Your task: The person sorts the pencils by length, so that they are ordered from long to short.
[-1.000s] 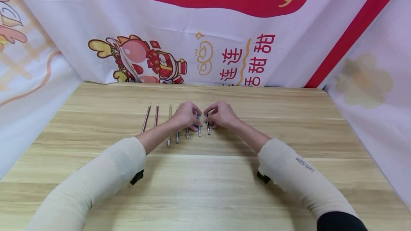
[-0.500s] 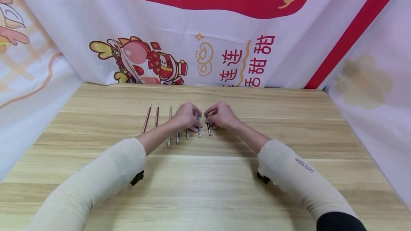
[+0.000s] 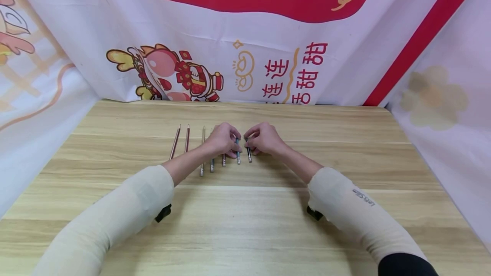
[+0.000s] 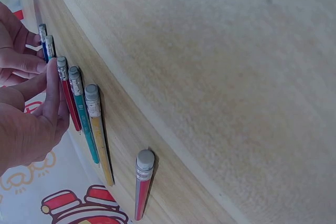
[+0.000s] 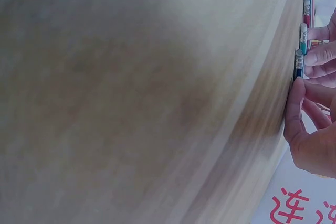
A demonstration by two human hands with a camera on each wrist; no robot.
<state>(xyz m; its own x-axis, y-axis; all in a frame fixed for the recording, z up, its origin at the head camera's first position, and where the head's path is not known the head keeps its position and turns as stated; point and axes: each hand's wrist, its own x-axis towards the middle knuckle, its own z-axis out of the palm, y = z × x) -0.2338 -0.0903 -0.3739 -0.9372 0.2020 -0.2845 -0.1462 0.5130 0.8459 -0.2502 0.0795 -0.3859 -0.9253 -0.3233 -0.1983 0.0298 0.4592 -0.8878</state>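
My left hand (image 3: 222, 139) pinches a light blue pencil (image 3: 238, 157) between thumb and fingers, its eraser end toward me. Close by on the right, my right hand (image 3: 265, 138) pinches a dark blue pencil (image 3: 249, 155), which leans slightly against the line of the other. A narrow gap parts the two pencils in the head view. Beside the left hand lie a red pencil (image 4: 71, 100), a green pencil (image 4: 84, 114) and a yellow pencil (image 4: 100, 137), erasers all facing the same way. The hands cover the pencils' far ends.
Two reddish pencils, a left one (image 3: 175, 142) and a right one (image 3: 187, 137), lie farther left, partly hidden by the left forearm. The wooden table (image 3: 238, 225) meets a printed white cloth (image 3: 230, 29) at its back edge, with more cloth along both sides.
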